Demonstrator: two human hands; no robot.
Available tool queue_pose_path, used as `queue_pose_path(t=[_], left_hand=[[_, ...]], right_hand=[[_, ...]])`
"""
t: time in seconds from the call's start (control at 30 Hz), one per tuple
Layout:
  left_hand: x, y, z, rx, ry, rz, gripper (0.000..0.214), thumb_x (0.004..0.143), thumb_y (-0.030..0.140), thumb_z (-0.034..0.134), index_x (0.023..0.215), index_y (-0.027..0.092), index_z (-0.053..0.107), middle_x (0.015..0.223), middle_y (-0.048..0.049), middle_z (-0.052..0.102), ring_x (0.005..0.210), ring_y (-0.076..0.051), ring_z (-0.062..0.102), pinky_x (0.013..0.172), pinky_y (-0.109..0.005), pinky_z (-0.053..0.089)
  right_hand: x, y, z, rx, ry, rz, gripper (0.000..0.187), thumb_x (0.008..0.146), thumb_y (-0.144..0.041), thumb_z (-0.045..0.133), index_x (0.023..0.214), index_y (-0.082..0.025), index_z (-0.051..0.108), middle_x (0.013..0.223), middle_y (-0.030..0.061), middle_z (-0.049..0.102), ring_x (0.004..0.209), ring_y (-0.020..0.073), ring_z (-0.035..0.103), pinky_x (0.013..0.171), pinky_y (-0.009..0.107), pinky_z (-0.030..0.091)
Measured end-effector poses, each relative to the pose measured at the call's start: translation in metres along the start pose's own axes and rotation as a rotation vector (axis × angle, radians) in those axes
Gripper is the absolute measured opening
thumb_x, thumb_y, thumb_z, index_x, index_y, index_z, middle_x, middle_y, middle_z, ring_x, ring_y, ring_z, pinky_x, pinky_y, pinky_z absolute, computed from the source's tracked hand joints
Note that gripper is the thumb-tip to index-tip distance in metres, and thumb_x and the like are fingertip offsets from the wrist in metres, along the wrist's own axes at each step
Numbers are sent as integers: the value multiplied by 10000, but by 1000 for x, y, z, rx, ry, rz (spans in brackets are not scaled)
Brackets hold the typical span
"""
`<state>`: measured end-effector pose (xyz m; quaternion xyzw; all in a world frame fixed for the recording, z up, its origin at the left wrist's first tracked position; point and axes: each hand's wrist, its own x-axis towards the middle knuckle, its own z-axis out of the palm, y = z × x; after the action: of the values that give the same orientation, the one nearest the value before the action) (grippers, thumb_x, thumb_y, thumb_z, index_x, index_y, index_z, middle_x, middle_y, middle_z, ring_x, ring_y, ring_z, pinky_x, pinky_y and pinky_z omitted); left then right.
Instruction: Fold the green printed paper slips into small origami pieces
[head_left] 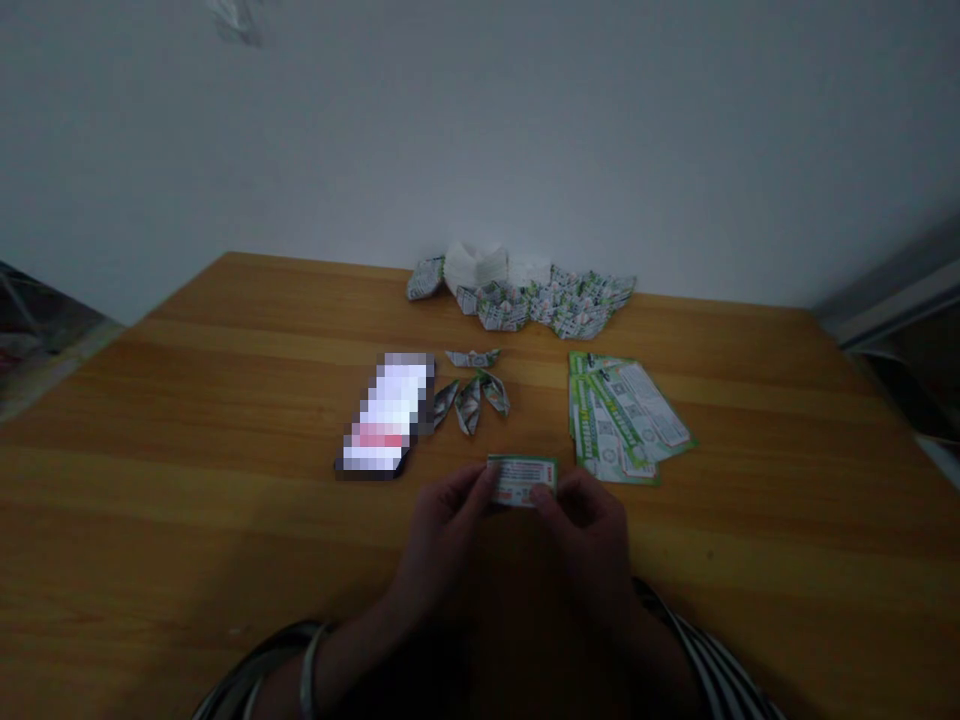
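A small printed paper card [521, 470] with a green edge is held up between both hands, above the near part of the table. My left hand [450, 520] pinches its left end, thumb in front. At the right end, my right hand [589, 515] grips it with the thumb on its lower front. Just beyond are several small folded paper pieces [469, 402], pointed and boat-like. To the right lies a fanned stack of green and white printed leaflets [615, 425]. The fingers behind the card are partly hidden.
A phone [388, 410] with a lit, blurred-out screen lies left of the folded pieces. Near the wall [480, 120] stands a cluster of joined folded paper [577, 300] beside white tissue-like paper [476, 265]. All rest on a wooden table [225, 400].
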<state>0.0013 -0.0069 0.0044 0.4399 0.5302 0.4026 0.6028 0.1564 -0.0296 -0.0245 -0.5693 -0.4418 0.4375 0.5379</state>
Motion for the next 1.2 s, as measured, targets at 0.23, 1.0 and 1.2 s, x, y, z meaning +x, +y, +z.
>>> queue_pose_path(t=[0.23,1.0,1.2], left_hand=[[3,-5,-8,410,-263,93,305,921,371,546,856,157,753,759,-40,739,687,-175,648,623,-246,466],[5,-3,-4,14,-7,-46,394,657,313,846,818,196,506,592,47,637,549,-117,603,499,-181,445],[5,-2,-1,-76,-8,-39,498,710,344,814,1067,206,496,639,36,681,621,-146,657,611,-236,515]], right_hand=[[27,-4,-28,-506,-505,-263,148,919,-317,566,858,-195,624,728,10,621,657,143,563,604,254,385],[12,-1,-13,-506,-186,-420,401,929,-247,474,539,-181,409,478,-47,395,440,75,367,464,224,241],[5,-3,-7,-416,-138,-378,383,944,-257,447,568,-189,426,491,-43,414,447,84,383,454,225,258]])
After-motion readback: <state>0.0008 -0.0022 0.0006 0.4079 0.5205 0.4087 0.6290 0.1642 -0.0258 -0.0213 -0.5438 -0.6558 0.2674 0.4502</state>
